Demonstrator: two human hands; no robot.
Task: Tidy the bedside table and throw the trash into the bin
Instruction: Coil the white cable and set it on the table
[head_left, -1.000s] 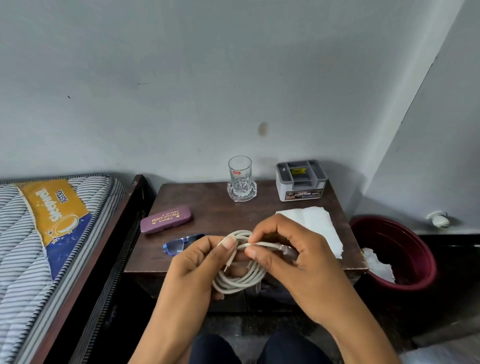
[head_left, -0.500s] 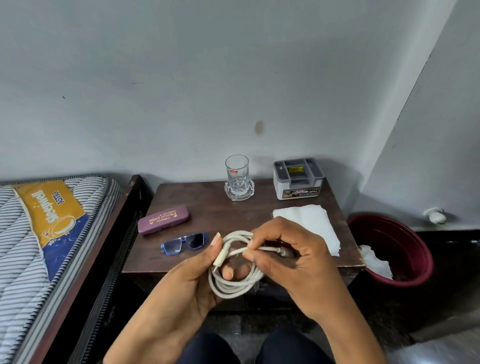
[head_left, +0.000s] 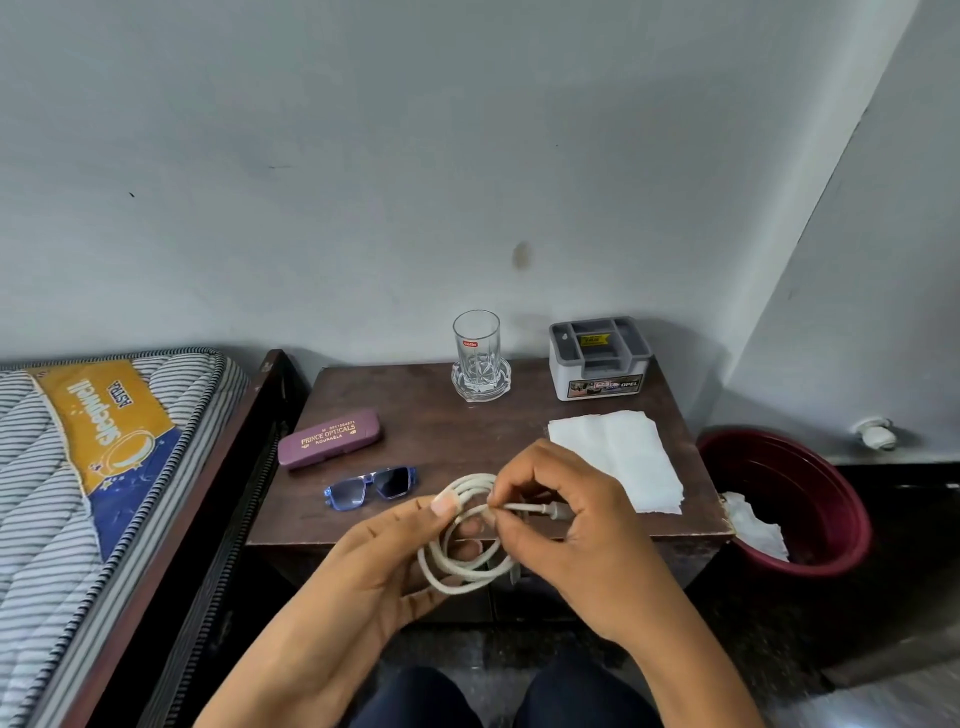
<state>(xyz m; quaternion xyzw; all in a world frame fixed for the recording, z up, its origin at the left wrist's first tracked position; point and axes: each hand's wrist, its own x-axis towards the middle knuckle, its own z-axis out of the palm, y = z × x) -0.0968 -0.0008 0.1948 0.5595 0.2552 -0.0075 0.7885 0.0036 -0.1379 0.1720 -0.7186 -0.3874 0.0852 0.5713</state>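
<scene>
White cable coil (head_left: 457, 584), gripped under the left hand (head_left: 374, 566) thumb, has dropped clear of the sunglasses (head_left: 371, 487) beyond it. The right hand (head_left: 576, 525) pinches the plug end across the loops. Wrap judged unfinished.

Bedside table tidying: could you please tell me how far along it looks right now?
Done: crumpled paper lies in the red bin. In hand: the left hand holds the coiled white cable while the right hand pinches its loose end. Left: the sunglasses lie outside the closed case, and the white napkins sit on the table.
</scene>
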